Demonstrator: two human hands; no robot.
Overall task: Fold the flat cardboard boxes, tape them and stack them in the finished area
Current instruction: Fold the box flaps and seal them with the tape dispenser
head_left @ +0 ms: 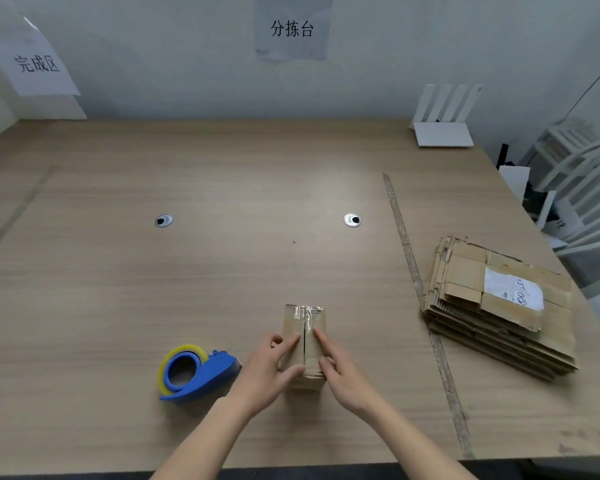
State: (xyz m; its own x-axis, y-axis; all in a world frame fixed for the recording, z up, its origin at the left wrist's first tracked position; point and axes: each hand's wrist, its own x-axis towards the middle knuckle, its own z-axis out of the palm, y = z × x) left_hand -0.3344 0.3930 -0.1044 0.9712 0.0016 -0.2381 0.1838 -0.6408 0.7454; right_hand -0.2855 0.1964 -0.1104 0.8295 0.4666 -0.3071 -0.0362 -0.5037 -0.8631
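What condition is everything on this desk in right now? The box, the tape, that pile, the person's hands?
Small box: folded up, top flaps closed, clear tape along the seam.
Left hand: straight fingers pressing the box's left flap.
Right hand: fingers pressing the right flap.
Tape dispenser: set down on the table, unheld, left of the hands.
Flat cardboard stack: unfolded, piled at the right.

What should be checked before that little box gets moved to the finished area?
1. Top flaps closed on the box: ok, they meet along a centre seam.
2. Tape over the seam: ok at the far end; the near end is hidden by the hands.
3. Left hand and right hand on the box: ok, fingers press the top.
4. Underside taped: cannot tell.
5. Dispenser out of the way: ok, beside the left hand.
6. Flat stack apart from the box: ok.
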